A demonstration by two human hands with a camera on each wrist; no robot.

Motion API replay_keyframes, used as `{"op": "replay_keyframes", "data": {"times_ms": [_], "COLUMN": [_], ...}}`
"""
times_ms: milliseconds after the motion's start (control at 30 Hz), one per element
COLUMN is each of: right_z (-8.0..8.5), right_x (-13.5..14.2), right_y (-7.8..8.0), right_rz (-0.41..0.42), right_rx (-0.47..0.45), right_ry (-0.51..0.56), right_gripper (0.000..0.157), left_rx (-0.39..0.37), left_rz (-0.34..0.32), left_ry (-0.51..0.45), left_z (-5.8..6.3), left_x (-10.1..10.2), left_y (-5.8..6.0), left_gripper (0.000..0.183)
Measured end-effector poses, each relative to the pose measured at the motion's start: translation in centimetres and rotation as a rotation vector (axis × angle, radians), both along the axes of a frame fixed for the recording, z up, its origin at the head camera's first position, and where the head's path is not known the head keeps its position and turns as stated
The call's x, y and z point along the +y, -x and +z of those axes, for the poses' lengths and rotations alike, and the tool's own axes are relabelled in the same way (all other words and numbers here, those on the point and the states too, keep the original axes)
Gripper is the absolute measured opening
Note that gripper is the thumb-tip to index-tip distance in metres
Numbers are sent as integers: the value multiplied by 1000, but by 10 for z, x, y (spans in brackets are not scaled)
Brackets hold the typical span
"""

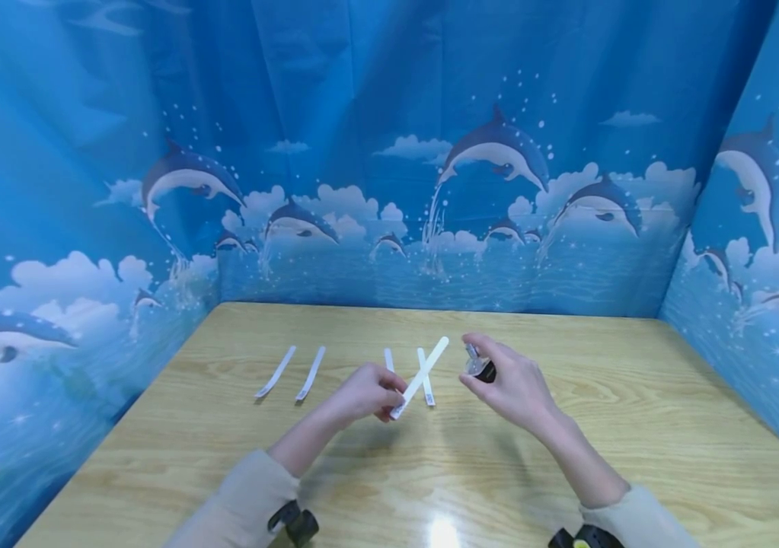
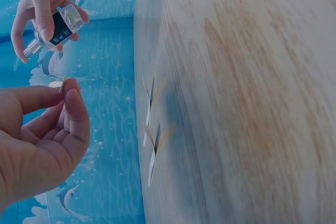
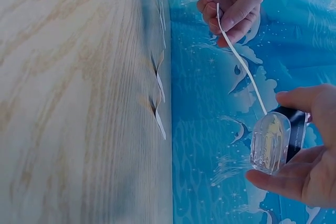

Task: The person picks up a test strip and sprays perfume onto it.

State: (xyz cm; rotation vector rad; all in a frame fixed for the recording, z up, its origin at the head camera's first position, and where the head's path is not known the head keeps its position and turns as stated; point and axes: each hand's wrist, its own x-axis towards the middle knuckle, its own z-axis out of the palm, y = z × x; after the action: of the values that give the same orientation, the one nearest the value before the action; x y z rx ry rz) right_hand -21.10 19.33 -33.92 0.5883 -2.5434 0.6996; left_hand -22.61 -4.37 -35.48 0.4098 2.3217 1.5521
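My left hand (image 1: pixel 370 392) pinches the lower end of a white paper test strip (image 1: pixel 429 367) between thumb and fingers. The strip slants up and to the right, above the table. My right hand (image 1: pixel 518 387) holds a small clear glass perfume bottle (image 2: pixel 63 26) with a black label and a silver spray top. In the left wrist view the bottle is tilted, its spray top down and to the left. The right wrist view shows the bottle's clear base (image 3: pixel 270 142), with thumb and fingers on opposite sides. Strip and bottle look close together; whether they touch, I cannot tell.
Several more white strips lie on the wooden table (image 1: pixel 636 403): two at the left (image 1: pixel 276 373), two near the middle (image 1: pixel 428 392), partly behind the left hand and held strip. Their ends curl up. A blue dolphin-print curtain (image 1: pixel 389 114) stands behind and at both sides.
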Motion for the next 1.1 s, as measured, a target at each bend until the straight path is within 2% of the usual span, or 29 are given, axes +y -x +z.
{"op": "replay_keyframes", "data": {"times_ms": [367,867,1100], "right_z": [-2,-4,-3], "right_x": [0,0,0], "right_y": [0,-2,-3], "right_rz": [34,49,35], "right_rx": [42,70,87], "right_ry": [2,-5,0], "right_gripper": [54,52,51], "left_rx": [-3,8,11], "left_rz": [6,-3,2], "left_ry": [3,11,15], "left_z": [0,-3,0], "left_x": [0,-2,-2], "left_y": [1,0,1], "left_gripper": [19,19,20]}}
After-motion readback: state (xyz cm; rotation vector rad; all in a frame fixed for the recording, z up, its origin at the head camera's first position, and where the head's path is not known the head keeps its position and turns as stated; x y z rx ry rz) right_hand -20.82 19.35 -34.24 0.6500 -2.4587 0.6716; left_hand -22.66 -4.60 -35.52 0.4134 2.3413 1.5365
